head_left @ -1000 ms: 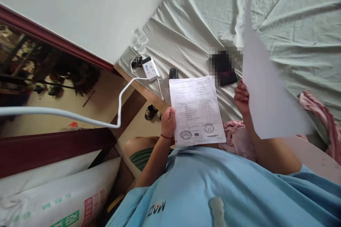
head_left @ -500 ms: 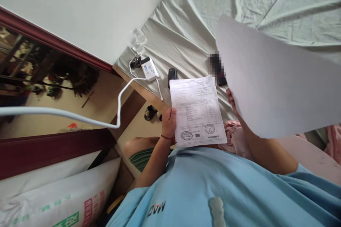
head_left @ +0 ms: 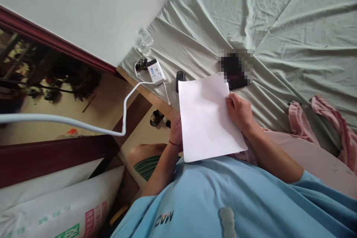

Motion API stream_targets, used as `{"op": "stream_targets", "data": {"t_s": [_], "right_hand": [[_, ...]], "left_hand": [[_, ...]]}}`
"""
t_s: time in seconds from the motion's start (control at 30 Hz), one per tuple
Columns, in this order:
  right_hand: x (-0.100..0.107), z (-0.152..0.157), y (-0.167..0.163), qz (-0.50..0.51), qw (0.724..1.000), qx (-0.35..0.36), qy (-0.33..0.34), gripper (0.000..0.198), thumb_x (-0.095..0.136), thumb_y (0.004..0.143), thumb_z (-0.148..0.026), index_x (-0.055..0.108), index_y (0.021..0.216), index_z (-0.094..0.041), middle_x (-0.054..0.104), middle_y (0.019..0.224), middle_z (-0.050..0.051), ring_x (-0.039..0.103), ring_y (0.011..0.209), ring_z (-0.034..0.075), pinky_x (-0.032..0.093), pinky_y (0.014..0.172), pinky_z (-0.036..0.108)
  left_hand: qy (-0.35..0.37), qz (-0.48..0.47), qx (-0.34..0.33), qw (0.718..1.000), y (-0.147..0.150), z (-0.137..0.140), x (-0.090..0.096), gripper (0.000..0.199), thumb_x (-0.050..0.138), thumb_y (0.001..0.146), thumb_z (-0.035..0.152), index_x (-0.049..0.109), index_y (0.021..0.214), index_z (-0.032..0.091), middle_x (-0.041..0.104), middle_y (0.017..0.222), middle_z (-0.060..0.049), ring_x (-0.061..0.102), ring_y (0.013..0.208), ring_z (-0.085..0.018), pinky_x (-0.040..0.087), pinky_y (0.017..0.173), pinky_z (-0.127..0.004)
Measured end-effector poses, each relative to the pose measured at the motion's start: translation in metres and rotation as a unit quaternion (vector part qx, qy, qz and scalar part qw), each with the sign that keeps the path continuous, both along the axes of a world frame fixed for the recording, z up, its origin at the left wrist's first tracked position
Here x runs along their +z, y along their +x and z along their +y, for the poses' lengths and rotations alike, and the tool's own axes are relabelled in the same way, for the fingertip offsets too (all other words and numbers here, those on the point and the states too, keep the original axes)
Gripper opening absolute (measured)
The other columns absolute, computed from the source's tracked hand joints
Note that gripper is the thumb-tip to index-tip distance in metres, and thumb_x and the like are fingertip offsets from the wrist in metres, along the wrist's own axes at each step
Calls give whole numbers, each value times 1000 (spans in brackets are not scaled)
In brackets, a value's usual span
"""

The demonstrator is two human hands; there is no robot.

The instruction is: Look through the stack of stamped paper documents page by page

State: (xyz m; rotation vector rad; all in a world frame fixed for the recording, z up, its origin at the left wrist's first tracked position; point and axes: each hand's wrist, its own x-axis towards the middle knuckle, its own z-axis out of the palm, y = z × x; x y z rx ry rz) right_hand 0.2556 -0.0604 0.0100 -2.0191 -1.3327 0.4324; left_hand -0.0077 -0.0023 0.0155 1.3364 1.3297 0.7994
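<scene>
A blank white sheet of paper (head_left: 209,119) lies across my lap area, level with my chest, its plain side up. Its right edge is pinched by my right hand (head_left: 240,112), thumb on top. At the left edge, my left hand (head_left: 176,132) grips the paper, with its fingers hidden underneath. Any printed page below the blank sheet is covered. Just beyond the top left corner is a small black object (head_left: 180,80) on the bed. A dark flat item (head_left: 238,81), partly blurred out, lies past the top right corner.
The bed sheet (head_left: 292,52) is creased. A white power bank-like box (head_left: 156,71) with cables sits at the bed's edge, near clear plastic cups (head_left: 145,41). A white cable (head_left: 69,121) crosses the left side. Pink cloth (head_left: 301,119) lies right; printed sacks (head_left: 69,200) stand lower left.
My right hand has brought the blank sheet down and left, from the raised right side onto the printed page, which is now covered. My left hand stays at the left edge.
</scene>
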Motion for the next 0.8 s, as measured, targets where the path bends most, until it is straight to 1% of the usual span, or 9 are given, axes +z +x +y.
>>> {"op": "stream_targets", "data": {"t_s": [0.07, 0.13, 0.2, 0.3, 0.4, 0.5, 0.63, 0.73, 0.8], "right_hand": [[-1, 0, -1, -12, 1000, 3, -6, 26, 41, 99, -35, 62, 90, -22, 72, 85, 11, 57, 71, 24, 34, 67, 35], [-2, 0, -1, -17, 1000, 7, -9, 26, 42, 99, -34, 63, 90, -22, 71, 84, 11, 56, 70, 23, 32, 66, 34], [-2, 0, -1, -17, 1000, 8, -9, 26, 43, 99, -34, 63, 89, -22, 71, 83, 10, 56, 69, 23, 31, 66, 34], [-2, 0, -1, -17, 1000, 9, -7, 25, 43, 98, -35, 62, 88, -23, 71, 82, 9, 56, 69, 22, 31, 65, 33], [1, 0, -1, -17, 1000, 5, -2, 23, 43, 97, -33, 59, 84, -24, 71, 79, 9, 56, 68, 23, 33, 65, 33], [4, -1, -2, -13, 1000, -1, -2, 20, 44, 94, -32, 58, 82, -24, 69, 75, 8, 56, 66, 23, 34, 66, 34], [6, 0, -2, -3, 1000, 0, -8, 17, 47, 92, -31, 58, 81, -25, 67, 71, 7, 53, 63, 22, 33, 64, 34], [5, 0, -3, -4, 999, 10, -34, 17, 48, 92, -30, 58, 81, -24, 65, 70, 6, 51, 62, 21, 32, 64, 34], [4, 0, -3, -10, 999, 9, -46, 16, 49, 94, -31, 61, 85, -23, 68, 76, 8, 53, 66, 23, 33, 64, 34]], "left_hand": [[-15, 18, 1, 1000, -1, 0, -1, 36, 70, 83, 50, 64, 72, 17, 61, 68, -2, 52, 66, -15, 43, 62, -28], [-18, 28, -1, 999, -3, 1, -4, 37, 66, 87, 51, 66, 77, 16, 61, 70, 0, 51, 68, -14, 42, 64, -27], [-11, 25, -7, 1000, -4, 2, -9, 38, 63, 90, 52, 65, 78, 16, 61, 72, 0, 50, 69, -13, 40, 65, -25], [-5, 4, -8, 1000, -6, 3, -14, 39, 62, 93, 52, 60, 75, 17, 57, 72, 1, 47, 69, -12, 39, 66, -25], [-4, -13, 0, 1000, -6, 2, -13, 42, 60, 95, 54, 54, 74, 18, 52, 72, 2, 43, 68, -12, 38, 65, -25], [3, -9, 17, 1000, -4, 1, -11, 47, 59, 96, 58, 50, 71, 19, 47, 69, 2, 40, 65, -12, 35, 62, -25], [-14, -11, 19, 1000, -4, 1, -11, 50, 56, 95, 63, 52, 72, 19, 50, 70, 1, 42, 66, -13, 37, 62, -27], [9, 36, -11, 999, -4, 3, -12, 50, 58, 94, 63, 51, 72, 19, 47, 68, 2, 41, 66, -13, 36, 63, -27], [44, 91, -36, 994, -4, 3, -10, 51, 57, 95, 63, 48, 70, 20, 43, 65, 2, 38, 63, -13, 33, 61, -27]]}}
